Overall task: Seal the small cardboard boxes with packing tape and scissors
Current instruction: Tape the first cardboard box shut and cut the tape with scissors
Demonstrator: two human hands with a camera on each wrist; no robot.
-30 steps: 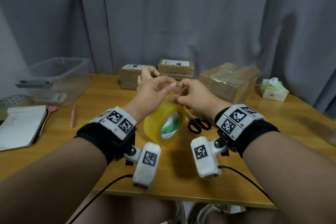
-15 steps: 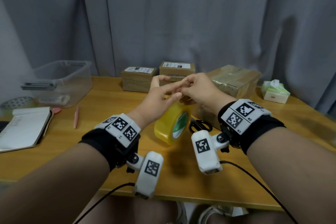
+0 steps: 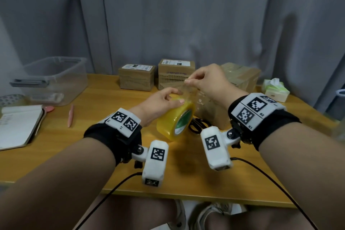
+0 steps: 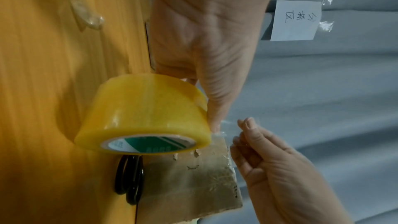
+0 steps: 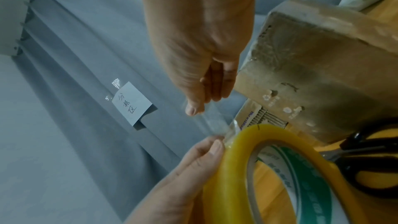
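Grey curtain (image 3: 168, 24) backs the wooden table (image 3: 93, 155); bare board lies between roll and near edge. Tape roll (image 3: 174, 118) stands on edge mid-table, core facing right toward the scissors (image 3: 196, 127). Left hand (image 3: 158, 101) grips the roll's top, fingers curled over it. Right hand (image 3: 207, 80) pinches the clear tape end (image 5: 215, 122) — strip runs up and away from the roll. Two small boxes (image 3: 137, 76) sit at the far edge, a larger box (image 3: 240, 74) right of them.

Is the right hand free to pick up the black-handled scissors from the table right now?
Probably not yet: the right hand pinches the clear tape strip, and the yellow tape roll stands in front of the black-handled scissors.
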